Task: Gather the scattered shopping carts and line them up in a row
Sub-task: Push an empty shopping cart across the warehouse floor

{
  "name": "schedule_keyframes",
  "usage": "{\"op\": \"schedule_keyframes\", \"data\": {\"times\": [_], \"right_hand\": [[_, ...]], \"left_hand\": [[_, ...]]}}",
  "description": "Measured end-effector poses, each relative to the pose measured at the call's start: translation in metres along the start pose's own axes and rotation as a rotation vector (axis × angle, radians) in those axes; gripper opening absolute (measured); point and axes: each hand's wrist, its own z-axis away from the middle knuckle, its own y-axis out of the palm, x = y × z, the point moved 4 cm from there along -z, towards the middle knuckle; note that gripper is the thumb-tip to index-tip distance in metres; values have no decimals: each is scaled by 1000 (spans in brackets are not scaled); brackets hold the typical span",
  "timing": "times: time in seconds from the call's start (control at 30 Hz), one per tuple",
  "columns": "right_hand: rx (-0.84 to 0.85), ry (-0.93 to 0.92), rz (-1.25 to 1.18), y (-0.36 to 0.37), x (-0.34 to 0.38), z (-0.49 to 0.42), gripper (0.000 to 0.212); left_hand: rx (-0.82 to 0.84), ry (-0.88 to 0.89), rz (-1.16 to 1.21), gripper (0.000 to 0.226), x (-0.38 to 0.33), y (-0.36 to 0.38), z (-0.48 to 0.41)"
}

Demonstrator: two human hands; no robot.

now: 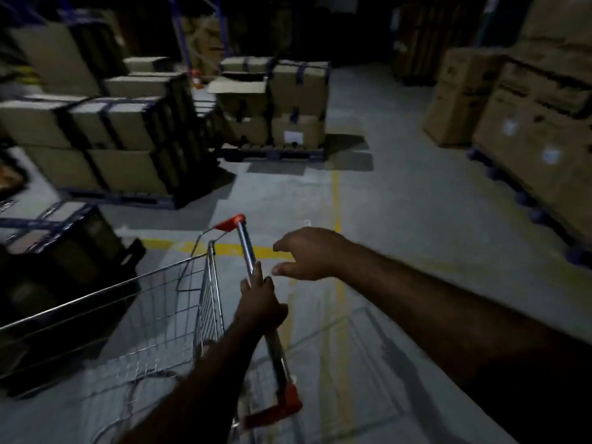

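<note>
A wire shopping cart (134, 315) with a chrome handle bar and red end caps stands at the lower left, its basket pointing left. My left hand (261, 302) grips the middle of the handle bar (248, 248). My right hand (307, 254) hovers just right of the bar's upper part with its fingers loosely spread, apart from the bar and holding nothing. No other cart is in view.
Stacked cardboard boxes on pallets (105, 145) stand to the left and ahead (278, 104). More boxes (528, 123) line the right side. A dark crate (64, 261) sits beside the cart's basket. Yellow floor lines (336, 200) cross the grey concrete aisle.
</note>
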Motion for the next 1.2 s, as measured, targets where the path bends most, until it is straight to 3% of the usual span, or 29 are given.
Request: {"op": "schedule_keyframes", "data": {"times": [0.1, 0.27, 0.5, 0.67, 0.77, 0.9, 1.07, 1.2], "right_hand": [[59, -111, 38, 8, -10, -13, 63], [97, -303, 79, 19, 0, -51, 52], [161, -447, 80, 45, 10, -121, 50], [268, -587, 283, 73, 12, -154, 43], [317, -709, 339, 89, 23, -160, 53], [222, -1013, 297, 110, 19, -172, 58], [-27, -1492, -25, 125, 8, -180, 56], [-134, -1771, -37, 132, 3, -185, 35]], "left_hand": [[-69, -163, 149, 82, -9, 7, 14], [-237, -232, 263, 80, -8, 11, 19], [-312, -298, 327, 77, -3, 13, 6], [-457, -331, 402, 65, 2, 14, 5], [-444, -375, 416, 50, 1, 18, 9], [-455, -470, 405, 41, 5, 15, 10], [-401, -629, 315, 36, -1, 10, 15], [-375, -828, 122, 34, -13, 8, 19]]}}
